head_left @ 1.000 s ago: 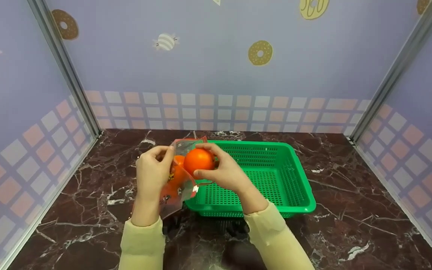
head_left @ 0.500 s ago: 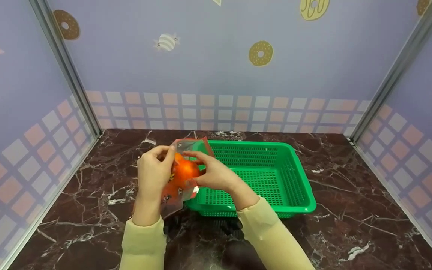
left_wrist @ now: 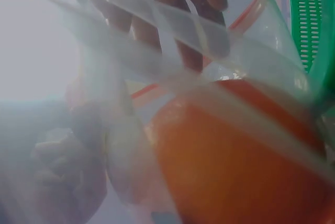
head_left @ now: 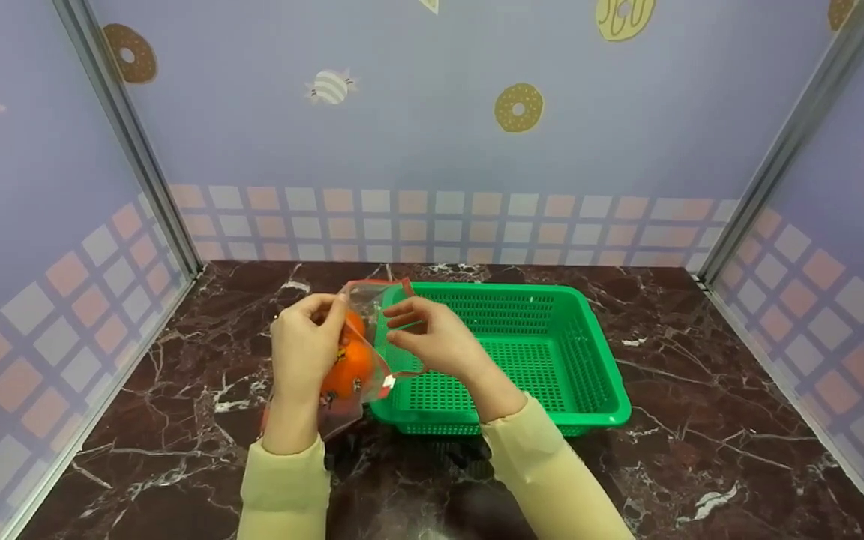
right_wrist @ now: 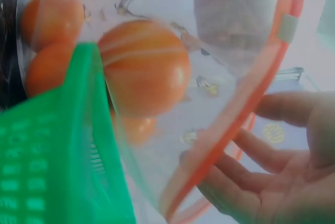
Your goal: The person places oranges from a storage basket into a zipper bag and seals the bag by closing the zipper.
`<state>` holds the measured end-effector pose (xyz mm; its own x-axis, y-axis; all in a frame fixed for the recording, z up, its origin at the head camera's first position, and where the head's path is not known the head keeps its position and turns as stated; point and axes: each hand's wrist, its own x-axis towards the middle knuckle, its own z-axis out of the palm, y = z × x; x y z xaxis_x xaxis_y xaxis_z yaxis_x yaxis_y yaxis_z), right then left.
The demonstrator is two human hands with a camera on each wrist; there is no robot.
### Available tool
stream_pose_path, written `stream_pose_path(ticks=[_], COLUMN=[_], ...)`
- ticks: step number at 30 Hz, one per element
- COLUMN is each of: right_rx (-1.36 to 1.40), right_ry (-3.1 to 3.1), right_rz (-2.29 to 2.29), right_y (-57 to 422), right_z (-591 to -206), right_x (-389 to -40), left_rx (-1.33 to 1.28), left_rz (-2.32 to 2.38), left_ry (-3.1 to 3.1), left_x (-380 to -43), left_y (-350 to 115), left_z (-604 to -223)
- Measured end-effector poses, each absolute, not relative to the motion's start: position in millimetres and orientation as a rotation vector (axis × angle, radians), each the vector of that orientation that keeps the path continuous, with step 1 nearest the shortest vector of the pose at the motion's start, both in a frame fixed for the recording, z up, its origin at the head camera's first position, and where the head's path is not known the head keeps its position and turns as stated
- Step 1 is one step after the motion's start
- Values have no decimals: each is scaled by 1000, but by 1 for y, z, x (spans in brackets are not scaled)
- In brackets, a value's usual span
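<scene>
My left hand (head_left: 304, 337) pinches the edge of a clear zip bag (head_left: 368, 295) with a red-orange zip strip (right_wrist: 230, 124) and a pale slider (right_wrist: 288, 28). The bag's mouth gapes towards the right. Several smooth, round orange fruits (right_wrist: 144, 67) lie inside it, seen through the printed plastic. My right hand (head_left: 436, 334) is at the mouth with nothing in it, its fingers apart and loosely bent. In the right wrist view its fingertips lie close against the zip strip; I cannot tell whether they touch it. Film and glare blur much of the left wrist view.
A green slotted basket (head_left: 612, 375) stands just right of the bag, on a dark red marbled tabletop (head_left: 702, 450). No fruit shows in its visible part. Patterned panels (head_left: 432, 135) enclose the back and both sides, with metal posts (head_left: 132, 142) at the corners.
My right hand has carried a fruit leftward into the bag, let it go and drawn back a little to the right with its fingers spread. My left hand has stayed on the bag's edge.
</scene>
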<state>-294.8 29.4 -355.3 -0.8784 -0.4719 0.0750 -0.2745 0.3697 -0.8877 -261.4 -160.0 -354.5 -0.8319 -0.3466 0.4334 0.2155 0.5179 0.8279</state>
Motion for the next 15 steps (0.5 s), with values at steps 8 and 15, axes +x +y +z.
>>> stream_pose_path(ticks=[8, 15], right_rx=[-433, -307], right_ry=[2623, 2593], right_rz=[-1354, -1025], right_y=[37, 41], right_z=[-349, -350], right_x=[-304, -316], left_rx=[110, 113], left_rz=[-1280, -1258], left_ry=[-2189, -2196], left_x=[-262, -262], left_y=[-161, -161], left_z=[-355, -355])
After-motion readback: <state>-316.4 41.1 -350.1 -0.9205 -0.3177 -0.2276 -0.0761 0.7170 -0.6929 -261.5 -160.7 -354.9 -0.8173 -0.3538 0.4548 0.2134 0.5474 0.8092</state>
